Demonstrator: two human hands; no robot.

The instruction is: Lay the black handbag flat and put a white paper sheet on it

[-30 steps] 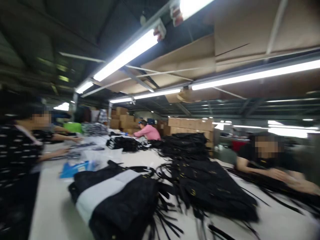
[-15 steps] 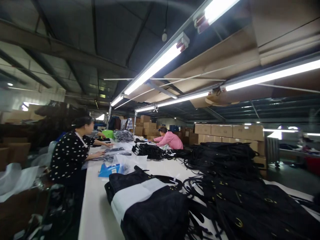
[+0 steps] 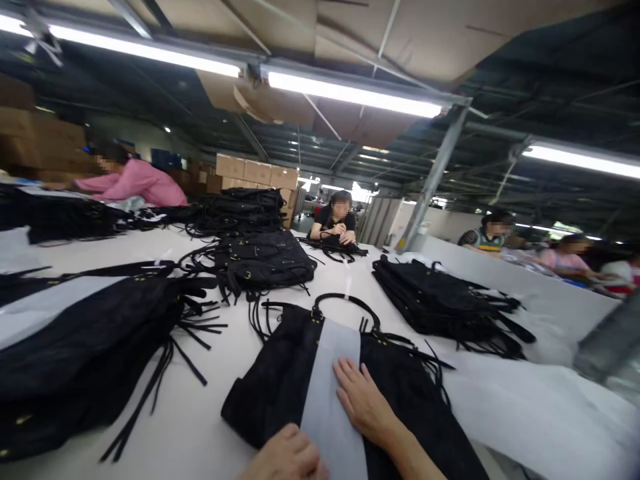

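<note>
1. Head view is showing the right hand (image 3: pixel 365 403) lying flat, fingers (image 3: pixel 346 371) released and spread, on the white paper strip (image 3: pixel 330 380) that is crossing a black bag (image 3: pixel 280 380); this bag is lying on the white surface (image 3: pixel 200 413) just in front of the person.
2. The left hand (image 3: pixel 285 457) is resting at the near end of the strip, fingers curled; whether it is grasping anything I cannot tell.
3. To my judgement, pressing the strip smooth and centred under the round handle (image 3: pixel 345 303) is giving a clean result; the loose fringes (image 3: pixel 435 363) are better kept outside.
4. Other bag piles (image 3: pixel 445 303) are lying near; co-workers are sitting far behind.
</note>
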